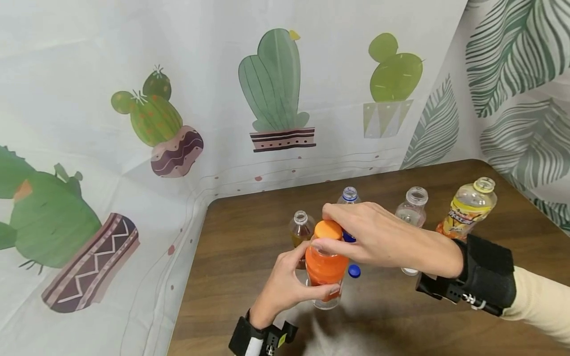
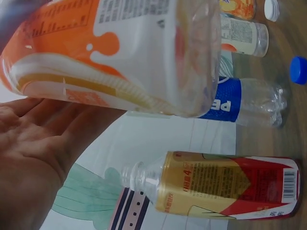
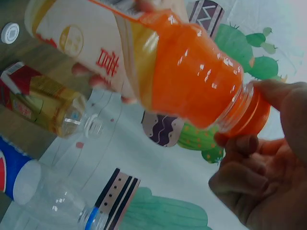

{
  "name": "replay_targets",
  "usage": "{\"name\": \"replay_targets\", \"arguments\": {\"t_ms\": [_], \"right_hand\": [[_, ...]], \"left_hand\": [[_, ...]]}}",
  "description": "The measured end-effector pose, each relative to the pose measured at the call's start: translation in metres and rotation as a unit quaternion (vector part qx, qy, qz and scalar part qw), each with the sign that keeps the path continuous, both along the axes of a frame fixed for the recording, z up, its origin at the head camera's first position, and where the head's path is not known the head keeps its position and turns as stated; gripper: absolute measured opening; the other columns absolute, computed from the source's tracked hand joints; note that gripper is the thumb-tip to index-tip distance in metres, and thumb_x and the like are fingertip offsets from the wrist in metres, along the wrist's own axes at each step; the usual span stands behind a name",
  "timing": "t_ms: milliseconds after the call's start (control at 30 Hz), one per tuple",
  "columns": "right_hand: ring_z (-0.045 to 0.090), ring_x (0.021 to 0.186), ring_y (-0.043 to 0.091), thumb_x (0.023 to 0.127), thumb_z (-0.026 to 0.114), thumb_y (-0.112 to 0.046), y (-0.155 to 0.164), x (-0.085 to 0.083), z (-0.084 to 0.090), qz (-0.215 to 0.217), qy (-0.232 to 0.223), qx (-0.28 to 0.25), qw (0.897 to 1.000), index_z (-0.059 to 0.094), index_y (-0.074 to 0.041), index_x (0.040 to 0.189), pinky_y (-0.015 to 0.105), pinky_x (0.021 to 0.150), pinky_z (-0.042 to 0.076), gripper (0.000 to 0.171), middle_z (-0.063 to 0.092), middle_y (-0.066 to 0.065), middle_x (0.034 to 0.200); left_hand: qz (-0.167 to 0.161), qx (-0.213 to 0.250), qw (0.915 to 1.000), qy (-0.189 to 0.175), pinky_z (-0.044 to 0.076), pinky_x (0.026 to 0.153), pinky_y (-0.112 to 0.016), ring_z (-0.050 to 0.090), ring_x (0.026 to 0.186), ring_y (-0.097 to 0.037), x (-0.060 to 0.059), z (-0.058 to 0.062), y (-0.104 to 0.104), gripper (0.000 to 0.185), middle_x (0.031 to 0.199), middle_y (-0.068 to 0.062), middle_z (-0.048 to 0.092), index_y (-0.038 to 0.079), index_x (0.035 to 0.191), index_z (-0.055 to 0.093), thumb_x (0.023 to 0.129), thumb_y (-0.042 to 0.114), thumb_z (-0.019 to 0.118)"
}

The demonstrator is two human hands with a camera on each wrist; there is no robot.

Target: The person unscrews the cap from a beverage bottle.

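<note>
A plastic bottle [image 1: 326,267] of orange drink, with an orange cap [image 1: 328,229] on its neck, is held upright over the table in front of me. My left hand [image 1: 282,287] grips its body, thumb across the front and fingers round the far side. From above, my right hand [image 1: 378,235] pinches the cap between thumb and curled fingers, which shows clearly at the cap [image 3: 252,112] in the right wrist view. Behind the drink stand an uncapped bottle with a gold and red label [image 2: 230,184] and an uncapped bottle with a blue label [image 2: 228,98], partly hidden by my right hand.
A blue cap [image 1: 354,271] lies on the wooden table [image 1: 231,277] right of the held bottle. Beyond my right forearm are an uncapped clear bottle [image 1: 411,212], a white cap [image 1: 409,271] and an uncapped yellow-labelled bottle [image 1: 467,210]. A cactus-print cloth [image 1: 213,74] hangs behind.
</note>
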State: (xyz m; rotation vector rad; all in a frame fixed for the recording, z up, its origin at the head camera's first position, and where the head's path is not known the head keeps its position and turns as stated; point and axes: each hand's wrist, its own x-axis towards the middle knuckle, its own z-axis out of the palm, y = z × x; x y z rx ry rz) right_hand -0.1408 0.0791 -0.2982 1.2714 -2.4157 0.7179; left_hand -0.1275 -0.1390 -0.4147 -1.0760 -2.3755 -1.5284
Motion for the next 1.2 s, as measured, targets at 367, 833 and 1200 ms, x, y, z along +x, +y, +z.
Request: {"name": "replay_targets", "arguments": {"t_ms": [367, 833, 1200], "right_hand": [[0.041, 0.078, 0.000, 0.097, 0.063, -0.037, 0.013, -0.007, -0.009, 0.100, 0.008, 0.055, 0.993, 0.052, -0.020, 0.096, 0.014, 0.067, 0.040, 0.020, 0.043, -0.011, 0.083], [0.058, 0.075, 0.007, 0.092, 0.055, -0.063, 0.017, -0.001, 0.019, -0.057, 0.091, 0.117, 0.987, 0.062, -0.009, 0.118, 0.027, 0.066, 0.052, 0.060, 0.068, -0.004, 0.096], [0.035, 0.045, 0.008, 0.095, 0.060, -0.053, 0.000, 0.015, 0.015, -0.170, -0.015, 0.121, 0.978, 0.046, -0.013, 0.077, 0.021, 0.042, 0.033, 0.045, 0.034, -0.008, 0.059]], "left_hand": [[-0.041, -0.020, 0.9980, -0.043, 0.059, 0.083, -0.026, 0.068, 0.097, -0.007, -0.003, -0.013, -0.001, 0.063, 0.112, 0.001, 0.072, 0.020, 0.130, 0.057, 0.074, 0.025, 0.087], [-0.005, -0.003, 0.9996, -0.028, 0.059, 0.081, -0.027, 0.069, 0.098, -0.008, -0.008, -0.024, 0.011, 0.067, 0.115, 0.001, 0.071, 0.020, 0.133, 0.055, 0.075, 0.026, 0.088], [0.012, -0.007, 0.9996, -0.024, 0.059, 0.083, -0.027, 0.068, 0.102, -0.008, -0.009, -0.022, 0.014, 0.066, 0.121, 0.003, 0.067, 0.022, 0.136, 0.052, 0.079, 0.030, 0.084]]}}
